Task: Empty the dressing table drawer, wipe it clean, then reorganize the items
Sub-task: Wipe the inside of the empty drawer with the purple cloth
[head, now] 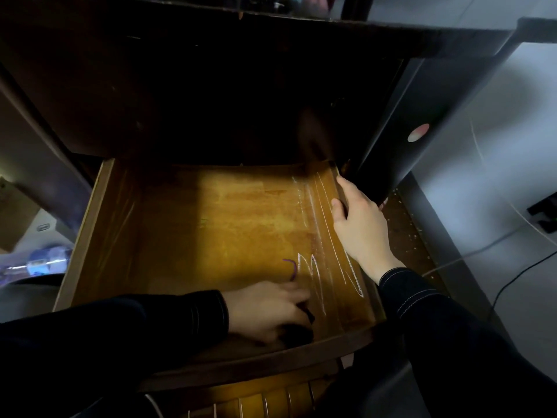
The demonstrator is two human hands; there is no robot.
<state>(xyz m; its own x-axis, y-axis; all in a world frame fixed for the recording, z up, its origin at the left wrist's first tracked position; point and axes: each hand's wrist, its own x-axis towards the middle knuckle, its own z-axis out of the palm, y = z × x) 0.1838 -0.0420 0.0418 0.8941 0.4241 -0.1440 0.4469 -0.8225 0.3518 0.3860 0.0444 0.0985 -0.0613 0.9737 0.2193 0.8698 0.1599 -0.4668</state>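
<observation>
Drawer (211,221) floor amber (white streaks (316,267)); left hand (268,312) clutches dark item (303,329); right hand (361,224) grips its sidewall.

Dim overall. A warm amber pool of light lies on the middle of the drawer (211,212) floor and fades toward its left wall and front rail. Behind the drawer the cabinet cavity is almost black, its detail lost. Right of the drawer the wall and floor show a cooler grey-blue. White scratches near the drawer's right wall catch a glint. At the drawer's front the left grip (265,312) is smeared by motion blur; the right grip (358,224) on the right wall is sharper. Wide-angle distortion bows the drawer's front edge.
</observation>
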